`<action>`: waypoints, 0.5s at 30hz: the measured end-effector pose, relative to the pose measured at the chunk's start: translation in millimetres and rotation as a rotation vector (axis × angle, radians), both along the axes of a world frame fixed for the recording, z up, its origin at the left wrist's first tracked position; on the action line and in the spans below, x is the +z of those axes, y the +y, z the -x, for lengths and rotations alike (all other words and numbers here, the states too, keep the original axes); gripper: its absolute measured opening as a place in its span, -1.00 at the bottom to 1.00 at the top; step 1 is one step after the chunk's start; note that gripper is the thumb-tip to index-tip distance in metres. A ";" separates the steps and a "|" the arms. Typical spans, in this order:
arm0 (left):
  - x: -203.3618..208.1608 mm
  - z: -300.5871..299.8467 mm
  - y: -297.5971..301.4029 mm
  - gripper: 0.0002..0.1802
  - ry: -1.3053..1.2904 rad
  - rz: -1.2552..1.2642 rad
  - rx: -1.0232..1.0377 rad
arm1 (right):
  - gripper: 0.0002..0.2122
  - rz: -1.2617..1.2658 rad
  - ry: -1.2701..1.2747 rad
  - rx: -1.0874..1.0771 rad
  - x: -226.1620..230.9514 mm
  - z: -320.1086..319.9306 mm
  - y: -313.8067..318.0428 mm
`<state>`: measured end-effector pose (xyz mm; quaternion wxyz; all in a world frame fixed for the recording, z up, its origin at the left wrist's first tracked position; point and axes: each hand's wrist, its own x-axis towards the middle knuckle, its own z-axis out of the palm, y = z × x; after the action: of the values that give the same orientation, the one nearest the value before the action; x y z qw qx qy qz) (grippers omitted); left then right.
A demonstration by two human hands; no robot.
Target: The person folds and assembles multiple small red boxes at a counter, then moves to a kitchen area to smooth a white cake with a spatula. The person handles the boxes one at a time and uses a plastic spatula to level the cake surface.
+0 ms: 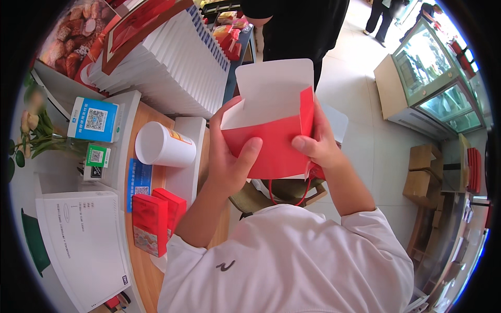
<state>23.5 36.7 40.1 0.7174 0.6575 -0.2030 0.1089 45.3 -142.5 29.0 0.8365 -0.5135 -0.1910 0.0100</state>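
A red paperboard box point(271, 138) with a white inside is held up in front of me, its white lid flap point(275, 81) standing open on the far side. My left hand point(232, 161) grips the box's left side, thumb pressed on the red near face. On the right, my right hand point(321, 148) clasps the other side, its thumb also on that face. Red cord handles point(300, 201) loop below the box near my right wrist; what they belong to is mostly hidden. Whatever may lie inside the box does not show.
Left, a counter point(148, 276) bears a white cylindrical tub point(167, 144), small red boxes point(150, 221), payment code signs point(94, 119) and a white machine point(83, 245). Folded white cartons point(172, 62) stack behind. A person in black point(302, 31) stands ahead; a glass display case point(433, 73) stands right.
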 end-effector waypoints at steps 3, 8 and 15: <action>-5.9 4.2 -7.1 -0.40 -0.029 0.023 0.083 | -0.22 0.097 -0.134 -0.088 -4.8 4.5 3.0; -9.9 3.2 -6.5 -0.52 -0.112 -0.089 0.061 | -0.36 0.250 -0.253 -0.127 -7.4 15.3 -6.1; -10.9 0.3 5.7 -0.80 -0.201 -0.254 0.131 | -0.74 0.364 -0.308 -0.032 -8.5 13.5 -21.7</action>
<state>23.2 42.5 29.1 0.5960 0.7406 -0.2425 0.1938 31.8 -164.1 20.5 0.6911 -0.6544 -0.3033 -0.0473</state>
